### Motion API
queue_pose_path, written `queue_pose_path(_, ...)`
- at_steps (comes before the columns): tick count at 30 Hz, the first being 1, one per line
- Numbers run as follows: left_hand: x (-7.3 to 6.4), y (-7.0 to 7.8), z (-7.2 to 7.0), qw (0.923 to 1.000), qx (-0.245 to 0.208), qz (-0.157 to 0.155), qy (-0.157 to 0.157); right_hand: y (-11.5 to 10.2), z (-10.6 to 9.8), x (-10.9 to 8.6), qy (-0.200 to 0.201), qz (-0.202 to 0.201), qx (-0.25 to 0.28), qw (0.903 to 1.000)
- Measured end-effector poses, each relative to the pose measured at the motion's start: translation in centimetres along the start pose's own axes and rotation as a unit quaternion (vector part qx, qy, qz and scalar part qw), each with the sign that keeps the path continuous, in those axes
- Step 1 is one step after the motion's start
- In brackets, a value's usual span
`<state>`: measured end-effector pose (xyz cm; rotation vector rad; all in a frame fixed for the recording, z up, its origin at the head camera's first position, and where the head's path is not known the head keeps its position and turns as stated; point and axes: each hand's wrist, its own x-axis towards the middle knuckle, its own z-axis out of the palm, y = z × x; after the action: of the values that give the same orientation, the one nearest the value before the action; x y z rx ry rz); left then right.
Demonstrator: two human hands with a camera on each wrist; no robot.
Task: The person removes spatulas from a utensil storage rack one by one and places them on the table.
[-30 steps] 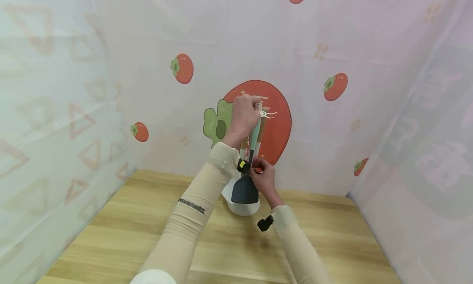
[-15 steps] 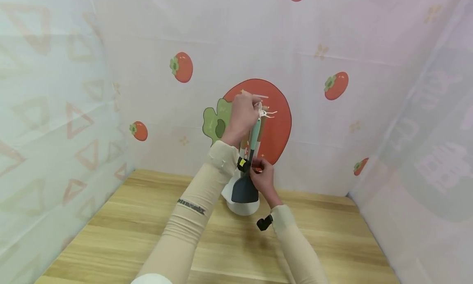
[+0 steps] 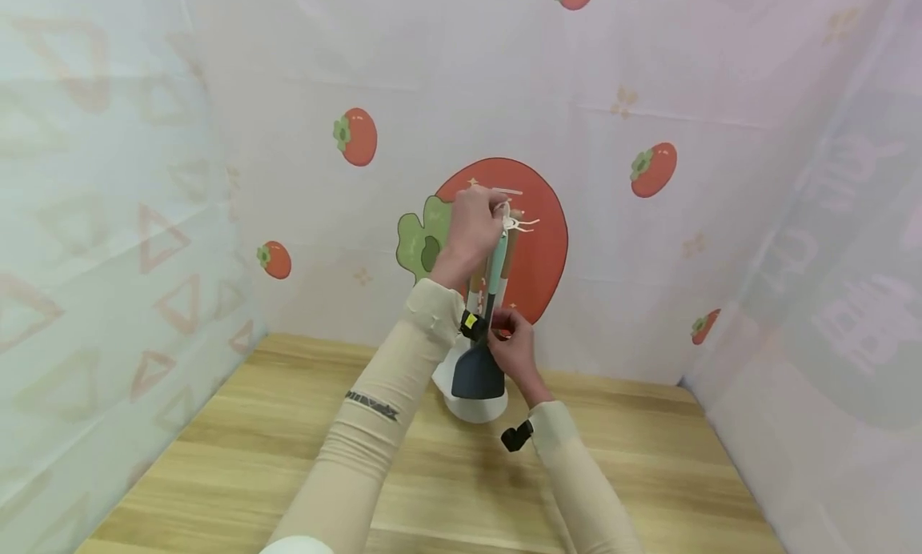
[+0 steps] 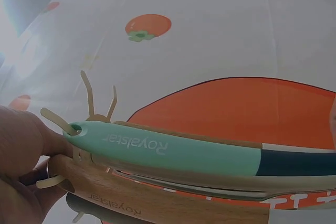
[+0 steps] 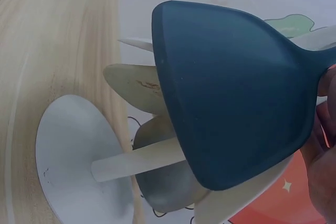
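A white utensil rack stands upright, its round base (image 3: 475,411) on the table and hooks (image 3: 515,222) at its top. My left hand (image 3: 471,232) holds the rack's top, fingers curled; the exact contact is partly hidden. A turner hangs there, its mint handle (image 4: 173,148) on a hook and its dark blue blade (image 5: 236,93) hanging down. My right hand (image 3: 515,349) pinches the turner's neck just above the blade. Beside it hangs a wooden-handled utensil (image 4: 121,192). Behind the blade, several other utensils hang around the white post (image 5: 142,163).
The wood-grain table (image 3: 288,458) runs back to a cloth wall (image 3: 497,98) printed with persimmons. Further cloth panels (image 3: 94,258) close in both sides. The rack stands near the table's back edge.
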<state>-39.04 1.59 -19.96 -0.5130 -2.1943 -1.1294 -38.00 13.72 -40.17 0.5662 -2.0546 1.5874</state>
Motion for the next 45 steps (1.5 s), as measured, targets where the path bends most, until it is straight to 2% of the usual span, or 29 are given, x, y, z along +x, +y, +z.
queue_pose_path(4,-0.2,-0.7,0.1,0.9994,-0.023,0.016,0.018,-0.1,0.0,0.3,-0.015,0.009,0.003,0.9998)
queue_pose_path(8,-1.3,-1.3,0.7,0.9952,-0.053,0.04,0.072,0.0,-0.1,0.3,-0.023,0.014,0.01,0.9996)
queue_pose_path(10,-2.3,-1.4,1.0,0.9895,-0.077,0.052,0.11,0.1,-0.1,0.2,-0.024,0.012,0.012,0.9996)
queue_pose_path(13,-4.4,-1.2,1.6,0.9761,-0.11,0.083,0.168,0.2,-0.2,0.0,-0.021,0.009,0.015,0.9996)
queue_pose_path(16,-6.6,-1.1,2.1,0.9644,-0.098,0.119,0.215,0.4,-0.4,-0.2,-0.018,0.007,0.019,0.9996)
queue_pose_path(18,-8.1,-1.3,2.7,0.9602,-0.077,0.135,0.232,0.5,-0.4,-0.3,-0.015,0.007,0.019,0.9997)
queue_pose_path(21,-9.9,-1.9,3.8,0.9614,-0.049,0.138,0.233,0.6,-0.4,-0.5,-0.008,0.002,0.009,0.9999)
queue_pose_path(24,-11.2,-3.1,5.1,0.9662,-0.04,0.121,0.224,0.6,-0.4,-0.6,-0.002,-0.003,0.007,1.0)
queue_pose_path(29,-12.2,-5.2,7.0,0.9696,-0.072,0.086,0.217,0.6,-0.2,-0.5,0.003,-0.008,0.012,0.9999)
queue_pose_path(32,-12.4,-5.8,7.9,0.966,-0.087,0.078,0.231,0.6,-0.3,-0.5,-0.003,-0.005,0.011,0.9999)
queue_pose_path(35,-12.2,-6.0,8.5,0.9621,-0.085,0.086,0.244,0.6,-0.3,-0.5,-0.008,-0.004,0.006,0.9999)
queue_pose_path(40,-11.7,-5.9,8.9,0.9592,-0.054,0.113,0.254,0.6,-0.3,-0.6,-0.002,-0.009,-0.001,1.0)
queue_pose_path(45,-11.3,-6.0,8.6,0.9587,-0.026,0.127,0.253,0.4,-0.2,-0.6,-0.007,-0.009,0.006,0.9999)
